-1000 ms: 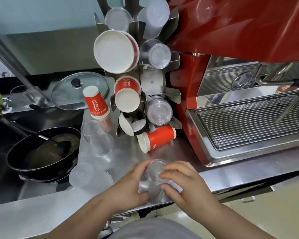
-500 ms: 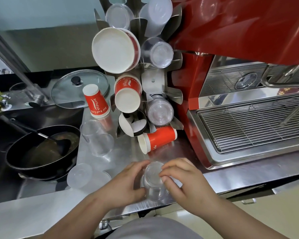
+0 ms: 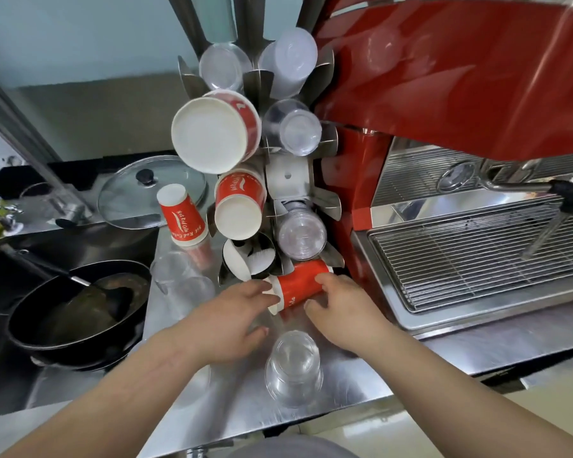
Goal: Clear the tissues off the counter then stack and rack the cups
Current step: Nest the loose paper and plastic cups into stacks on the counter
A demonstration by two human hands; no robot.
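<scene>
A red paper cup (image 3: 296, 285) lies on its side on the steel counter (image 3: 361, 378) at the foot of the cup rack (image 3: 286, 180). My right hand (image 3: 341, 312) grips its body, thumb on top. My left hand (image 3: 232, 322) touches its white rim with the fingertips. A stack of clear plastic cups (image 3: 293, 366) stands upside down near the counter's front edge, free of both hands. Another red cup (image 3: 182, 214) stands upside down left of the rack. Clear cups (image 3: 179, 279) sit beside the sink. The rack holds red paper cups and clear cups.
A black pan (image 3: 76, 312) with a spatula sits in the sink at the left. A glass lid (image 3: 151, 191) rests behind it. A red espresso machine (image 3: 444, 94) with a metal drip grate (image 3: 477, 256) fills the right side.
Both hands let go of the clear cup stack, which now stands upside down near the front edge. They moved forward to the fallen red paper cup.
</scene>
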